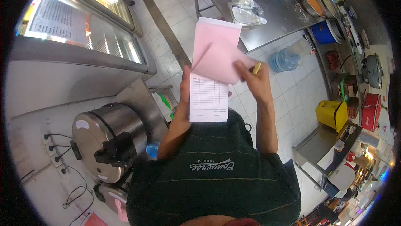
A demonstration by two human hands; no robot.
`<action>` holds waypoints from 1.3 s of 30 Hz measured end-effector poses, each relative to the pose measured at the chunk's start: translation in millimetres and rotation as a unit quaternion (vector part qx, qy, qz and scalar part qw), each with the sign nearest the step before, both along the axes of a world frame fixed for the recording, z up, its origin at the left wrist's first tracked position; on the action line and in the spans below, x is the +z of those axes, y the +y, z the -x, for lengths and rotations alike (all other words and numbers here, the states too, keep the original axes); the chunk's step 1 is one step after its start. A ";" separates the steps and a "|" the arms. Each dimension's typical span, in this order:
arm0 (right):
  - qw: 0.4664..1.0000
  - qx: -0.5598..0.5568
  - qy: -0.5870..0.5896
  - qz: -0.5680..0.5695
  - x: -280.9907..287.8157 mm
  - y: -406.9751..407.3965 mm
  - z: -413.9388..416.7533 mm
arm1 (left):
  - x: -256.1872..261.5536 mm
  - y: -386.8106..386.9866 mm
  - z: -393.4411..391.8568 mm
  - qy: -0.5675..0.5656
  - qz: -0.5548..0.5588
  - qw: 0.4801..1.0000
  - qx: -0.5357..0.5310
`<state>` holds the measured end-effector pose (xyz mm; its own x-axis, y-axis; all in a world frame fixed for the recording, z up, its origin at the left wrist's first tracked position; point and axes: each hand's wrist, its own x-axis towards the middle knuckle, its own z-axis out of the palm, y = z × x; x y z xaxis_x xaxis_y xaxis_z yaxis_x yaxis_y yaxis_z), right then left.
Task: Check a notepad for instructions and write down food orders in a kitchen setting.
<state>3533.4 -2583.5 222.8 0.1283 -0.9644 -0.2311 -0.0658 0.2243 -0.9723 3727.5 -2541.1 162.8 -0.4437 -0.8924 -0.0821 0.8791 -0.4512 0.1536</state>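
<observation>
A pad of ruled receipt forms [209, 99] lies across my left hand [185, 88], whose thumb runs along the pad's left edge while the other fingers are mostly hidden beneath. My right hand [255, 77] pinches a pink sheet [219, 59] of the pad between thumb and fingers. That sheet is folded up and blurred, and a white form with printed lines shows below it. A yellow pen [257, 68] sticks out of the same right hand. More pink paper [216, 34] extends at the pad's far end.
Ahead stands a steel table [250, 34] with a plastic bag [247, 9] and metal bowls [313, 3]. Lit glass-door fridges [109, 42] and a large steel cooker [109, 141] are on the left. A blue water bottle [283, 60] and yellow container [332, 114] are on the right.
</observation>
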 end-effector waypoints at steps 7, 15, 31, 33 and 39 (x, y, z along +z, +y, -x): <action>0.960 -0.059 0.169 0.217 0.7 -53.7 -12.6 | 11.5 4.1 2.4 -0.056 0.008 0.994 -0.091; 0.975 -0.009 0.159 0.158 -32.1 -66.3 -17.0 | -7.3 24.8 -4.1 -0.203 -0.157 0.967 0.001; 0.976 0.193 0.014 0.096 -65.0 -46.2 -47.3 | -24.3 120.5 1.9 -0.405 -0.217 0.873 0.166; 0.972 0.212 0.022 0.104 -55.9 -38.2 -50.9 | -13.2 125.9 2.8 -0.399 -0.230 0.869 0.179; 0.946 0.298 -0.059 0.117 -27.1 19.9 -71.0 | -16.8 171.8 9.6 -0.330 -0.282 0.848 0.303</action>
<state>3604.4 -2563.6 195.8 0.6765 -0.7359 0.0288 -0.0016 -0.0406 -0.9992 3717.9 -2369.3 146.0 0.3911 -0.6770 -0.6235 0.7818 -0.1131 0.6132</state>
